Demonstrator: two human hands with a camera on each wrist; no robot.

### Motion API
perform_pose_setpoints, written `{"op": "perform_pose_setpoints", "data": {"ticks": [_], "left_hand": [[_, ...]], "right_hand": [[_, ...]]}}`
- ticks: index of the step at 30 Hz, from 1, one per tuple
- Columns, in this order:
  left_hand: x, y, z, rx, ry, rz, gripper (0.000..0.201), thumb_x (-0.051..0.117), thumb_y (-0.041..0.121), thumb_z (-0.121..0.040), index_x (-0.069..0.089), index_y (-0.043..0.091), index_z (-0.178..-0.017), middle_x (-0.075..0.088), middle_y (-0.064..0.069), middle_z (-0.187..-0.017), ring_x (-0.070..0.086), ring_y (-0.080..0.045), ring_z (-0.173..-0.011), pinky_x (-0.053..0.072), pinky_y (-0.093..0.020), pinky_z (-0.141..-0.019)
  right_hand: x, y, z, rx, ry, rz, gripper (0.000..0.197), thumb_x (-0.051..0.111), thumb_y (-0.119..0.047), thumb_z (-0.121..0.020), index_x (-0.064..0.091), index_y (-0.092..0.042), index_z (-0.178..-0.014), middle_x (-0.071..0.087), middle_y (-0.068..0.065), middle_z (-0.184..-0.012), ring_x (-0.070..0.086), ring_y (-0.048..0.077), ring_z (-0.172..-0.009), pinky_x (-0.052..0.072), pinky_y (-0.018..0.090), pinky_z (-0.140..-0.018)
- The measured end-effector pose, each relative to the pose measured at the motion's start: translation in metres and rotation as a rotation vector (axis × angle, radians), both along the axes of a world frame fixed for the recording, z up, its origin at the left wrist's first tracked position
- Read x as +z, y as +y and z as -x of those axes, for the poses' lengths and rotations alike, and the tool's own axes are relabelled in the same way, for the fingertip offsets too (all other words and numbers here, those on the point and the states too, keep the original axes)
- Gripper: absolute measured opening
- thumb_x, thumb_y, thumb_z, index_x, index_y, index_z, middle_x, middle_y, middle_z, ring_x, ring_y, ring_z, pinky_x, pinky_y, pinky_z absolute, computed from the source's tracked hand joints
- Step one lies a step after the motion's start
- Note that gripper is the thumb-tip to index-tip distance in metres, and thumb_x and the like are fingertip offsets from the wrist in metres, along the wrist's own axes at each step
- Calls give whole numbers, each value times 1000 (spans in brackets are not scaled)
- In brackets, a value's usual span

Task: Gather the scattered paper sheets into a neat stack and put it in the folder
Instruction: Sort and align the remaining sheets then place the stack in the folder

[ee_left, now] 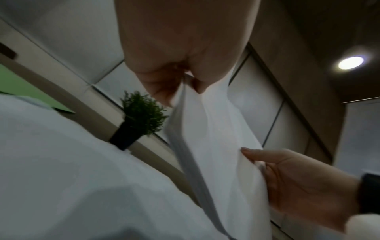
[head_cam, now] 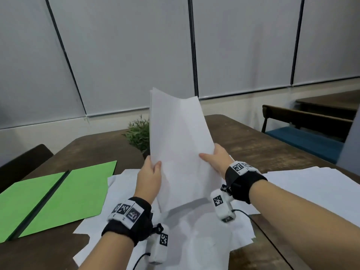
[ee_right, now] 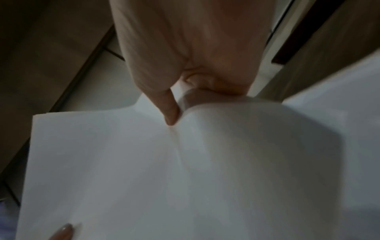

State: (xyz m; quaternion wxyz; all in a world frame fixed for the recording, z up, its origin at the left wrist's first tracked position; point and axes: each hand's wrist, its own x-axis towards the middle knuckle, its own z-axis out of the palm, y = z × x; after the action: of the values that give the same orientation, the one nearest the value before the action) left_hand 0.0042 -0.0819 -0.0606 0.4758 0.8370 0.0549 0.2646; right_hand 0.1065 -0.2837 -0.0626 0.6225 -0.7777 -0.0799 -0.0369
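Above table (head_cam: 253, 145), both hands' (head_cam: 151, 178) (head_cam: 218, 158) fingers clamped on upright paper stack (head_cam: 181, 145).

The right hand (ee_right: 185, 65) pinches the white paper sheets (ee_right: 164, 170) at their edge, thumb on top.

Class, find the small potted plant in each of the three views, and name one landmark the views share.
Head: potted plant centre, partly behind the held paper stack.
Left wrist: left of centre, beside the stack.
Right wrist: not in it.
Shared landmark: the paper stack.
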Motion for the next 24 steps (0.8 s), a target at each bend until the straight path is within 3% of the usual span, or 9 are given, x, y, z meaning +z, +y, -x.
{"op": "perform_pose_setpoints", "data": {"ticks": [4,7,10,13,15,17,20,22,24], "left_hand": [[9,-73,-10,-139,173,49,26,39,22,-101,44,5,-120,52,-8,-109,53,-27,-104,47,-35,-83],[-12,-144,-17,-266,353,190,32,45,26,-98,45,1,-119,54,-13,-116,58,-33,-106,56,-45,-81],[-39,-217,-12,-398,464,174,38,48,30,-95,49,2,-121,56,-16,-126,55,-35,-112,49,-45,-96],[-61,-274,-5,-476,547,47,43,46,31,-96,52,4,-129,54,-14,-133,48,-34,-123,38,-37,-106],[-69,-298,2,-513,618,20,48,50,38,-91,57,4,-124,58,-13,-130,51,-34,-121,41,-38,-104],[-79,-315,4,-556,676,104,57,59,44,-72,64,5,-114,64,-14,-120,59,-34,-111,50,-44,-95],[-93,-328,1,-596,707,270,66,64,42,-48,67,11,-106,67,-6,-111,67,-24,-95,59,-43,-77],[-91,-331,6,-623,691,292,60,66,38,-49,66,9,-102,69,-5,-107,68,-22,-95,59,-41,-81],[-86,-332,12,-626,680,314,54,68,34,-53,66,6,-99,71,-5,-104,68,-23,-96,57,-42,-84]], "right_hand": [[28,-80,15,-140,87,301,41,71,-25,-83,51,-7,-114,59,9,-109,58,26,-98,45,30,-80],[26,-155,27,-250,258,492,55,71,-33,-81,48,-9,-125,58,11,-118,57,28,-102,47,35,-87],[15,-222,47,-369,411,712,63,70,-35,-80,48,-8,-132,57,12,-125,57,31,-107,47,37,-91],[8,-269,77,-404,503,882,51,63,-31,-86,51,-9,-130,57,11,-123,55,29,-102,47,35,-95],[-1,-293,90,-347,561,980,45,54,-35,-83,57,-15,-123,59,3,-121,55,25,-99,46,33,-97],[-13,-318,90,-328,665,1049,55,55,-43,-72,62,-19,-120,62,1,-120,60,24,-101,49,34,-97],[-24,-351,81,-356,786,890,58,82,-37,-61,69,-10,-110,68,9,-96,69,26,-79,58,29,-70],[-24,-353,89,-326,831,898,45,84,-21,-68,65,-1,-103,65,11,-85,67,25,-60,51,20,-45],[-27,-353,89,-380,835,854,52,88,-29,-62,67,-7,-104,67,9,-90,67,25,-71,55,23,-54]]}}
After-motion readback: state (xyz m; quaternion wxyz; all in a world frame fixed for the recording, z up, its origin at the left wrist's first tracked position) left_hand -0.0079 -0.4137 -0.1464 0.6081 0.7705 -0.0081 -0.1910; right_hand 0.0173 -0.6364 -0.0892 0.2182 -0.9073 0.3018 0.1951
